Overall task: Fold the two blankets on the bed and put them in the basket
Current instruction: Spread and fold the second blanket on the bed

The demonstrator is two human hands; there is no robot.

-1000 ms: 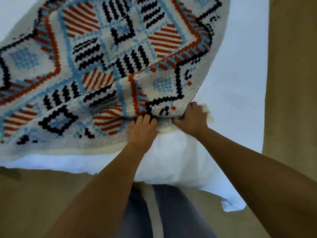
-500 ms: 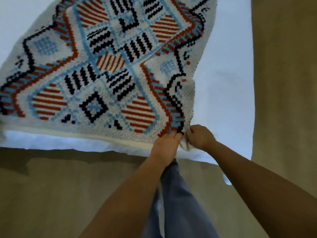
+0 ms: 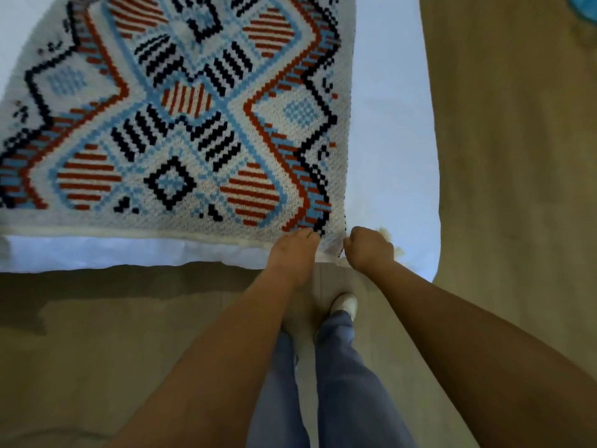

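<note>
A knitted blanket [image 3: 181, 124] with a red, blue and black geometric pattern lies spread flat over the white bed [image 3: 394, 130]. My left hand [image 3: 295, 250] and my right hand [image 3: 368, 250] are side by side at the blanket's near right corner, at the bed's front edge. Both are closed on the blanket's edge, the right one in a fist around the corner. A second blanket and the basket are not in view.
Tan wooden floor [image 3: 517, 156] runs in front of and to the right of the bed. My legs in blue trousers [image 3: 342, 383] and a white shoe [image 3: 345, 303] stand close to the bed's front edge. A blue object [image 3: 584, 8] shows at the top right corner.
The blanket's near edge, lifted a second ago, now lies flat along the bed's front edge. My hands have moved right along that edge to its right corner.
</note>
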